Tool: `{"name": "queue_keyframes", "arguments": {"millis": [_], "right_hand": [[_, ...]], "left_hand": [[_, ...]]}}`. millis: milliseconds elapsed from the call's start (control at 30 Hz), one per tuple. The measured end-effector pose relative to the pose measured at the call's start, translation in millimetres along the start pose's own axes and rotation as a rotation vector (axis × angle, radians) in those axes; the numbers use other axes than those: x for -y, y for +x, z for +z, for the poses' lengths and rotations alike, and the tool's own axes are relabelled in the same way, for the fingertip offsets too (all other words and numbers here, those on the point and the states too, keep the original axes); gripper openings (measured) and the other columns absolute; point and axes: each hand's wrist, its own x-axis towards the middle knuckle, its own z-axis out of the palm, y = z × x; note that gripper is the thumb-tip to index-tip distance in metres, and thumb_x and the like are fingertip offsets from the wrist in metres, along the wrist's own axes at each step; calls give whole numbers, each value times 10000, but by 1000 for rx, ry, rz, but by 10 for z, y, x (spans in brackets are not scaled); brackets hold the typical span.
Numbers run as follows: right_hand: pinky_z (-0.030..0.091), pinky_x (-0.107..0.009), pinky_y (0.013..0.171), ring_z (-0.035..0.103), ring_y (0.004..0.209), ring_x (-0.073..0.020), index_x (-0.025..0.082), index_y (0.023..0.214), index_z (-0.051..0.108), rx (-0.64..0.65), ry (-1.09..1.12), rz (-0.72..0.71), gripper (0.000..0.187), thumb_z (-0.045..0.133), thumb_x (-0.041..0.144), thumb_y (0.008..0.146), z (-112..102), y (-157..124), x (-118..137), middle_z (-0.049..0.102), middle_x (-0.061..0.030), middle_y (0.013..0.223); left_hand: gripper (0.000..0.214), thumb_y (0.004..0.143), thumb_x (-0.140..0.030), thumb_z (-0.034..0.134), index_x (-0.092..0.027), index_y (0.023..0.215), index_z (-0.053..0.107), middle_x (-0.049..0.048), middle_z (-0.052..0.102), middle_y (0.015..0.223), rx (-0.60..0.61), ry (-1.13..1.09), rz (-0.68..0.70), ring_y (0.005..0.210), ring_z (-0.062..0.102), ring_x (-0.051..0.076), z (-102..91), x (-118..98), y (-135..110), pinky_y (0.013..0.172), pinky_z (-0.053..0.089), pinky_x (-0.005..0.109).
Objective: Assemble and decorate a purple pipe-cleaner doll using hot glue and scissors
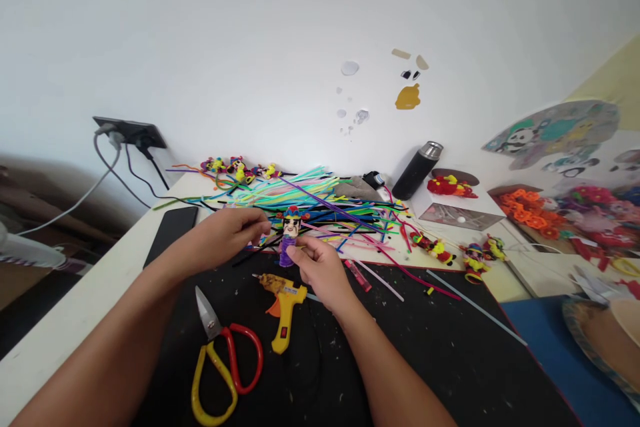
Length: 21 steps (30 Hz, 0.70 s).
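A small pipe-cleaner figure (289,255) stands upright in the middle, with a purple body, a pale bearded face and a blue and red hat. My right hand (320,268) pinches it from the right side with thumb and fingers. To its left, my left hand (245,232) hangs apart from the figure, fingers curled together; whether they hold something small is hidden. Below the hands lie a yellow glue gun (283,300), its nozzle pointing left, and scissors (225,353) with one red and one yellow handle, blades pointing away from me.
Behind the hands spreads a heap of coloured pipe cleaners (310,193). A phone (173,230) lies left, a black flask (419,170) leans at the back right. Finished-looking figures (475,261) and a white box (467,213) are on the right. A black mat (425,347) covers the table.
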Motion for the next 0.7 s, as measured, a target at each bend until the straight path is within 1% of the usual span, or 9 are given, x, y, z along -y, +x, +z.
{"name": "queue_keyframes", "arguments": {"millis": [33, 100, 167, 233, 300, 433, 567, 700], "right_hand": [[194, -252, 429, 279, 426, -72, 175, 933, 701, -1, -5, 0, 465, 814, 604, 794, 1, -2, 5, 423, 94, 552], [197, -253, 430, 279, 426, -73, 175, 926, 699, 5, -15, 3, 468, 815, 608, 793, 4, -8, 11, 408, 98, 544], [199, -252, 430, 280, 427, -73, 173, 932, 699, 19, -24, 6, 477, 815, 615, 795, 7, -15, 14, 404, 99, 545], [200, -250, 429, 285, 427, -73, 172, 945, 701, 36, -30, 8, 485, 815, 619, 797, 11, -24, 15, 407, 97, 549], [203, -248, 431, 290, 432, -75, 174, 950, 703, 46, -34, 8, 484, 815, 619, 801, 15, -32, 14, 406, 95, 553], [208, -246, 438, 292, 450, -78, 181, 933, 699, 62, -49, 11, 459, 810, 611, 815, 27, -42, 6, 405, 89, 562], [214, -247, 443, 303, 461, -80, 186, 916, 688, 60, -58, 20, 455, 812, 610, 808, 36, -39, -10, 435, 78, 586], [213, -251, 467, 307, 485, -87, 185, 925, 698, 62, -74, 19, 441, 810, 595, 811, 40, -52, -18, 442, 69, 602]], "left_hand": [[448, 971, -588, 480, -236, 755, 654, 13, 694, 718, -44, -23, -16, 695, 629, 214, -19, 16, 4, 654, 453, 297], [446, 963, -615, 496, -234, 848, 699, 22, 736, 783, -177, -90, -51, 749, 663, 229, -31, 30, 17, 693, 488, 305], [447, 960, -613, 516, -228, 989, 742, 49, 790, 938, -301, -158, -64, 896, 708, 258, -11, 28, 36, 818, 528, 330], [472, 958, -607, 540, -219, 1106, 762, 80, 803, 1120, -345, -214, -47, 1069, 714, 285, 27, 20, 56, 964, 526, 361], [506, 959, -617, 554, -207, 1157, 772, 102, 790, 1224, -330, -246, -22, 1157, 701, 301, 70, 14, 73, 1040, 511, 385], [539, 979, -650, 540, -206, 1158, 787, 109, 781, 1285, -267, -315, 32, 1198, 697, 302, 150, 30, 100, 1092, 500, 413], [565, 981, -658, 546, -192, 1212, 766, 116, 786, 1278, -230, -432, 20, 1197, 702, 295, 203, 69, 128, 1089, 509, 428], [539, 952, -648, 596, -189, 1172, 773, 102, 797, 1219, -207, -445, -12, 1158, 703, 291, 203, 90, 149, 1045, 521, 417]]}}
